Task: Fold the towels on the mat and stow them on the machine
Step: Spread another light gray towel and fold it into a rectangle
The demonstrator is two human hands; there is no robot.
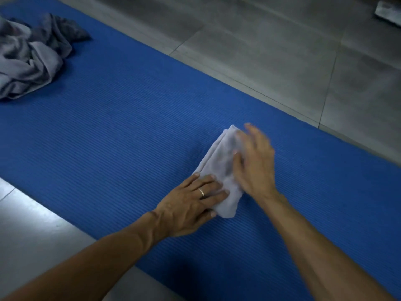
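Head view: looked down on a blue ribbed mat [130,131] laid diagonally across a grey tiled floor [282,51]. Near the middle of the mat, a small pale grey towel [219,161], folded into a narrow strip running diagonally up and away. Left hand [191,205] laid flat on the near end of the folded towel, fingers straight and close together, pressing it down onto the mat; a ring [202,192] worn on one finger. Right hand [253,161] placed over the right side of the same towel, blurred, fingers extended and slightly spread, thumb lying on the cloth; appeared flat rather than curled round the fabric, though blur left this not fully certain. Both bare forearms reached in from the bottom edge. Far off at the upper left corner of the mat, well apart from the hands, a crumpled heap of grey towels [32,57], unfolded, darker cloth at its far side. At the top right corner, part of a pale metallic object [388,9], cut off by the edge and not identifiable.
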